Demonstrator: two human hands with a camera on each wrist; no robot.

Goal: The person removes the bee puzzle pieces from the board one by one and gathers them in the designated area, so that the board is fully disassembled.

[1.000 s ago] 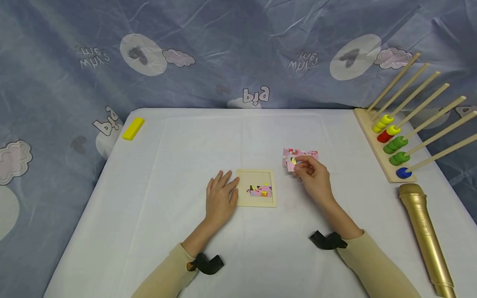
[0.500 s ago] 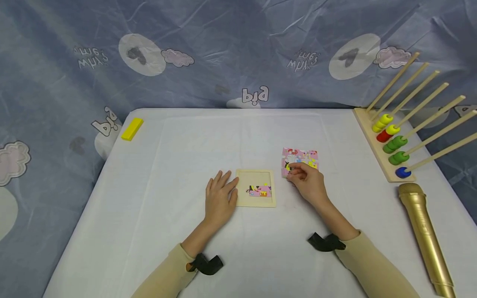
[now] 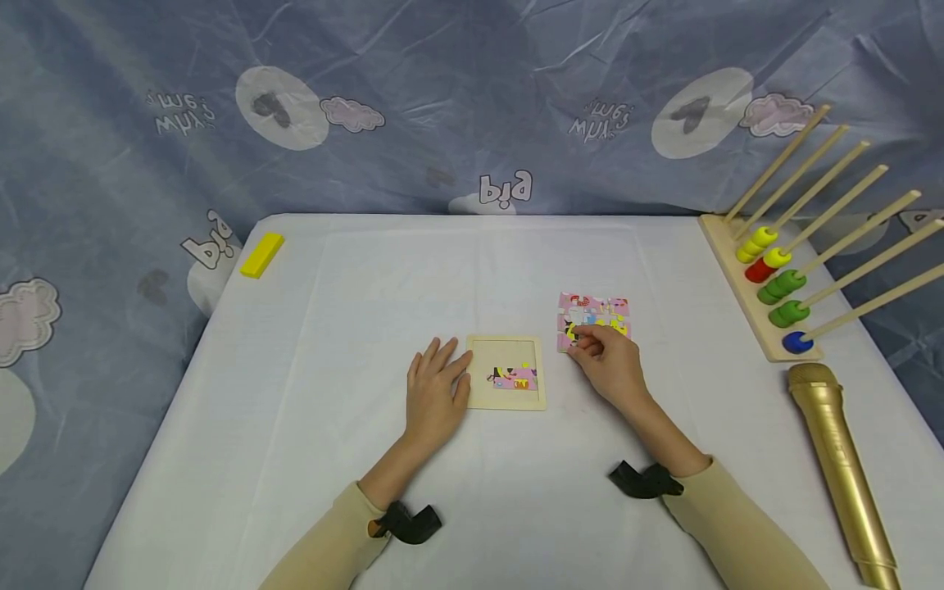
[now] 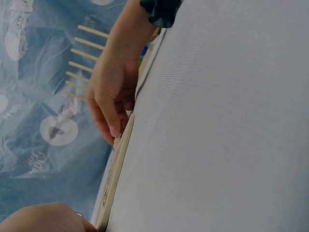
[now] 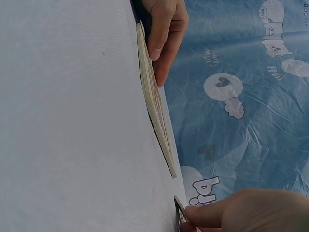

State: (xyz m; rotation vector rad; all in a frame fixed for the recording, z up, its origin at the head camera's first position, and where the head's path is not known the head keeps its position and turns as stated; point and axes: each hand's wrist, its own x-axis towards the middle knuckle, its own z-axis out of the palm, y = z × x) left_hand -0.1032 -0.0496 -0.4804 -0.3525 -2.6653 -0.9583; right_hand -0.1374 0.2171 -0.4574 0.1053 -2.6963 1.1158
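A square wooden puzzle tray (image 3: 492, 349) lies mid-table, with a few printed puzzle pieces (image 3: 516, 382) at its lower right. My left hand (image 3: 437, 399) rests flat at the tray's left rim, fingers spread and straight. To the right of the tray, several pink puzzle pieces (image 3: 590, 303) lie together in a block. At that block's near left corner my right hand (image 3: 614, 366) pinches a puzzle piece (image 3: 569, 338) between thumb and fingers, partly covering the block. In the right wrist view, the thumb (image 5: 205, 216) sits at the edge of a thin piece.
A wooden bead abacus (image 3: 760, 287) with upright rods stands at the right edge. Nearer me lies a gold microphone (image 3: 844, 467). A yellow block (image 3: 262, 256) is at the far left corner. A blue-grey printed cloth (image 3: 442, 98) hangs behind the white table.
My right hand moved slightly toward me and left, bringing the piece from over the block down to its near left corner. The left hand and tray stayed put.
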